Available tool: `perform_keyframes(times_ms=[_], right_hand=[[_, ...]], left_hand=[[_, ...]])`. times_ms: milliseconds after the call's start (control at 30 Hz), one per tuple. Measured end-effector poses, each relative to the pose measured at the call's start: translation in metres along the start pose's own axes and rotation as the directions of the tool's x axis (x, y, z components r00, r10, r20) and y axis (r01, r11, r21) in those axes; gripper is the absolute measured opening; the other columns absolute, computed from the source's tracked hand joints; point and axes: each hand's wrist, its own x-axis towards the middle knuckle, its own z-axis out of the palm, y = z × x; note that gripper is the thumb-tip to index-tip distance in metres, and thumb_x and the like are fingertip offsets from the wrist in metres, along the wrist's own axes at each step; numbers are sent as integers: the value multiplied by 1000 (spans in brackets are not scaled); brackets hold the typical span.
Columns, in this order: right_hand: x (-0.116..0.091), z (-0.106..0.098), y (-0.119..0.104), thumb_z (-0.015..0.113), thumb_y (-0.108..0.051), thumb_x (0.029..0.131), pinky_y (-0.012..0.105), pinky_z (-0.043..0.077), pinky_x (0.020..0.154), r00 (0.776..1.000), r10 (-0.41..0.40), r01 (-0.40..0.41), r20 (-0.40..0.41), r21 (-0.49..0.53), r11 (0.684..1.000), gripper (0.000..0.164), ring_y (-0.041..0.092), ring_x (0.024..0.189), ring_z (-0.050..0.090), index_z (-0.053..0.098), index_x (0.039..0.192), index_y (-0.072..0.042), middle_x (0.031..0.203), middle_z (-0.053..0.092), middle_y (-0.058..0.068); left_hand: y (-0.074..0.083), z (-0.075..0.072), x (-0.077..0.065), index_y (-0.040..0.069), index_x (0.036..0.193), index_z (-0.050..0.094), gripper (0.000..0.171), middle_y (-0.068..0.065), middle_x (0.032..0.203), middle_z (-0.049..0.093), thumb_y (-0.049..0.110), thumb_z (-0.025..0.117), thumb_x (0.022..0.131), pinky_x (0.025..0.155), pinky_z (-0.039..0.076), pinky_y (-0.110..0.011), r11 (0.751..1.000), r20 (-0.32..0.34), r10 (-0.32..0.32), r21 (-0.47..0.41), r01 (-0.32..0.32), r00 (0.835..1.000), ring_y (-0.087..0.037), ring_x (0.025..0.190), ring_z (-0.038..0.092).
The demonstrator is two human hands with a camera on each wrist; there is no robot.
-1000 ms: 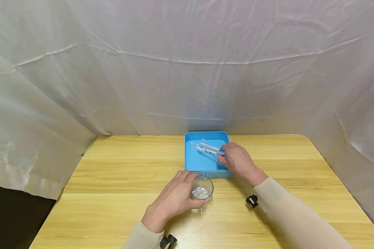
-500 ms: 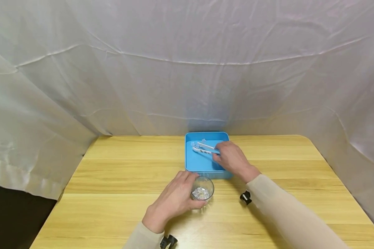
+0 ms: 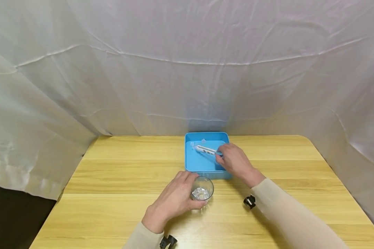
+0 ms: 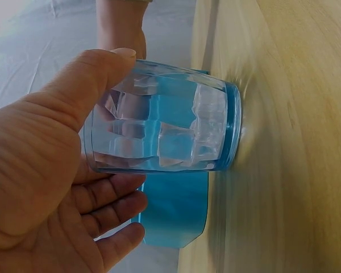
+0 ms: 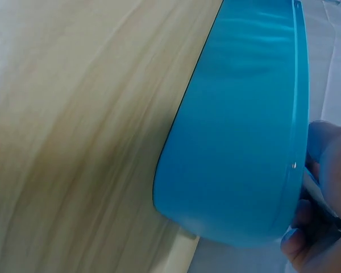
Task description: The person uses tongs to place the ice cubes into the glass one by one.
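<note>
My left hand (image 3: 172, 200) grips a clear drinking glass (image 3: 210, 186) standing on the table, thumb on the near side and fingers at the far side. Clear ice-like pieces (image 3: 201, 193) lie in its bottom; the left wrist view shows the faceted glass (image 4: 128, 149) side-on. Behind it, my right hand (image 3: 237, 162) holds white-and-blue tongs (image 3: 207, 150) over a blue box (image 3: 193, 164). Their arms are squeezed together, tips low at the box's left side, at a clear piece. Other clear pieces (image 3: 203, 141) lie near the tips. The box wall (image 5: 233, 131) hides the tongs' tips in the right wrist view.
The wooden table (image 3: 118, 176) carries the box near its back edge, in front of a pale curtain (image 3: 162, 86). The glass stands just before the box's front wall. Each wrist wears a small black camera mount (image 3: 249, 201).
The tongs reached left among the clear pieces, their arms then came together, and the right hand drew back slightly to the right. The left hand and glass stayed in place.
</note>
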Motion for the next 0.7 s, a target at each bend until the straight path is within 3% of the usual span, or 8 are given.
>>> perform_keyframes(times_ms=[167,433,700], right_hand=[[0,-4,-2,73,-16,93,33,50,62,1000,-1,1,-17,10,1000,16,19,69,51,71,92,-1,75,61,3],[12,-1,-7,71,-21,95,37,54,68,998,50,-50,49,-7,999,23,22,74,55,72,100,1,81,65,7],[22,6,-9,70,-22,97,39,54,69,994,69,-68,81,-19,997,21,23,73,54,71,96,-1,80,64,6]], left_hand=[[-2,-1,0,8,139,60,76,-4,129,64,53,85,83,103,54,-37,1000,-8,1,-1,-1,1000,-20,120,56],[-1,0,-1,7,140,60,77,-3,130,64,53,86,83,103,54,-37,1000,-12,1,-8,-1,1000,-19,120,57],[0,1,1,7,138,60,75,-3,127,64,52,86,83,102,54,-36,1000,-3,9,5,-9,1000,-19,118,57]])
